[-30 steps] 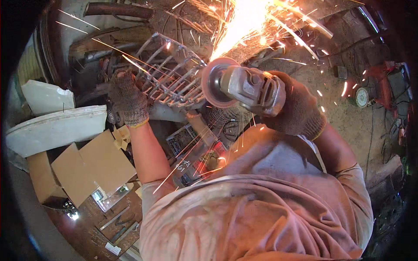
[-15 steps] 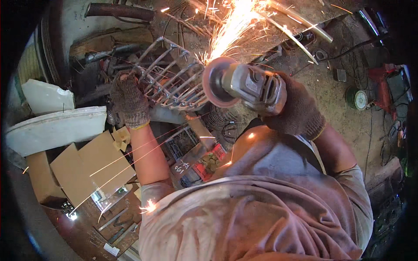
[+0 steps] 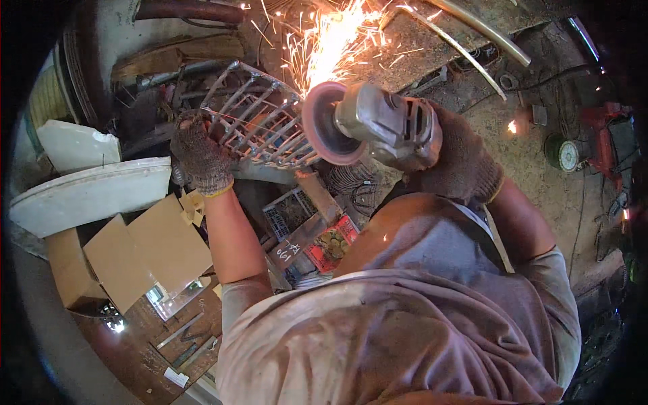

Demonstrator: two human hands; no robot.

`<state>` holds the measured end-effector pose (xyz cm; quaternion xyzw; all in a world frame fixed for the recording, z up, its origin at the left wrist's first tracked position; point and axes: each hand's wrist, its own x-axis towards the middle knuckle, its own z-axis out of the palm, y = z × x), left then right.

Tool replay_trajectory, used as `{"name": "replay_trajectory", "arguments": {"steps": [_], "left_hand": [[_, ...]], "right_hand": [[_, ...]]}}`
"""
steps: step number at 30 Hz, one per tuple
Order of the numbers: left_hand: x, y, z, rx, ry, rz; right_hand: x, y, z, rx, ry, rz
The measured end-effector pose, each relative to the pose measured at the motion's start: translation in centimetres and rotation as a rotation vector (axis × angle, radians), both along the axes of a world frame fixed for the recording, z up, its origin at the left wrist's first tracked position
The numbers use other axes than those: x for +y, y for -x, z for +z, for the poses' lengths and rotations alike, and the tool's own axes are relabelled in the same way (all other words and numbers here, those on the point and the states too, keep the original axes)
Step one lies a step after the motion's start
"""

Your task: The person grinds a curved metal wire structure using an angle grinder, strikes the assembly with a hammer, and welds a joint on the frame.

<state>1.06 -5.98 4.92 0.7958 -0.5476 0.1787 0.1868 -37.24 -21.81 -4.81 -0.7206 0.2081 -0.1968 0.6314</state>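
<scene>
My left hand [image 3: 201,152], in a dark knitted glove, is closed round the left end of a welded metal rod grate [image 3: 260,121]. An angle grinder [image 3: 395,128] is gripped in my right hand [image 3: 459,158], gloved the same way. Its round disc [image 3: 331,125] meets the right edge of the grate. Bright sparks [image 3: 337,47] fly up and away from that contact. The disc hides the exact spot being ground. Glove and grinder body cover most of my right fingers.
An open cardboard box [image 3: 145,256] and white curved slabs [image 3: 94,196] lie at the left. Below the grate is a red box [image 3: 331,243] of small pieces. Metal rods [image 3: 466,57] lie at the far right, a cable spool [image 3: 563,154] and red tool [image 3: 601,135] beyond.
The grinder has shifted slightly left against the grate, and the grate has tilted a little. The spark spray has moved left with it. Both hands keep their grip.
</scene>
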Motion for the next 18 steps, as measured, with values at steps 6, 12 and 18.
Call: {"name": "replay_trajectory", "arguments": {"steps": [6,12,18], "left_hand": [[-1.4,3.3,0.2,0.84,0.359,0.25],[1.7,-1.7,-1.0,0.037,0.013,0.016],[-0.3,1.2,-0.4,-0.199,-0.173,0.163]], "right_hand": [[0.1,0.1,-1.0,-0.058,-0.035,0.027],[0.5,0.1,-0.5,-0.05,0.008,0.048],[0.8,0.1,0.3,0.007,0.14,-0.05]]}}
